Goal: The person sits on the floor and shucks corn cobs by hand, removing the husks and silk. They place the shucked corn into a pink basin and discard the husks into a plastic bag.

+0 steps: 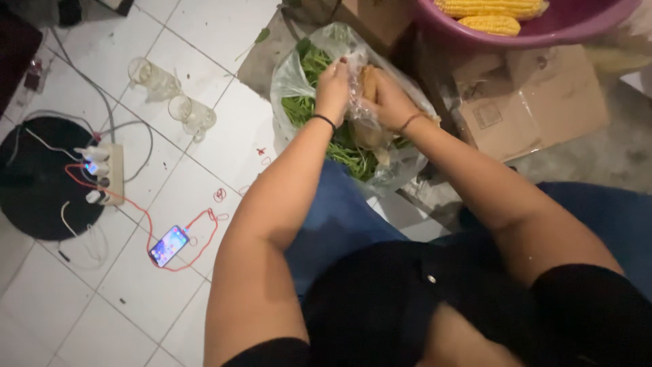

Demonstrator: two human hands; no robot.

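Over floor, both hands gripping bag

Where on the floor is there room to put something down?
Bare white tile lies below the phone, and more between the two glass mugs and the person's left arm. It is crowded around the power strip with its cables, and at the bag of greens, where the left hand and right hand work.

head: one view, worn on the person's head | faces steeply down over torso and forearms | close range | white tiled floor below
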